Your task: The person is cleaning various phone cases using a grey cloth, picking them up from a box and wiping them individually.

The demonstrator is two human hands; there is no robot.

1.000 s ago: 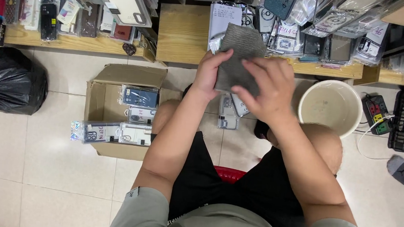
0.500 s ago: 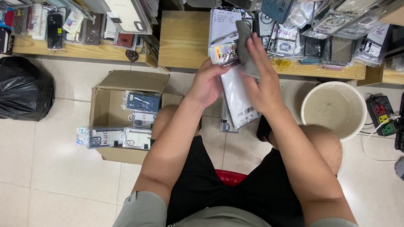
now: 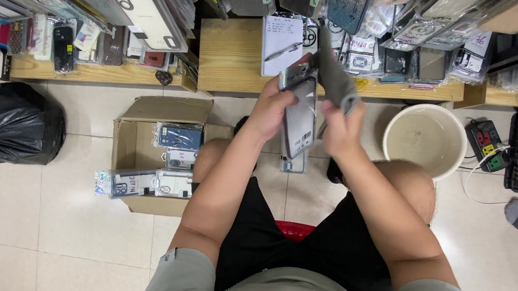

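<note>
From the head camera, the left hand (image 3: 272, 111) was closed around a clear-packaged phone case (image 3: 301, 115), holding it upright above the knees so its face was exposed. The right hand (image 3: 341, 128) gripped a grey cloth (image 3: 333, 77), which touched the case's far edge, placed as if for wiping. A cardboard box (image 3: 132, 148) of similar cases sat on the floor to the left, and a pale bucket (image 3: 426, 139) to the right, both near.

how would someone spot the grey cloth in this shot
Start at the pale round bucket on the floor, then look just left to the right hand. The grey cloth rises from its grip: soft and matte, unlike the shiny packaged case in the left hand.
</note>
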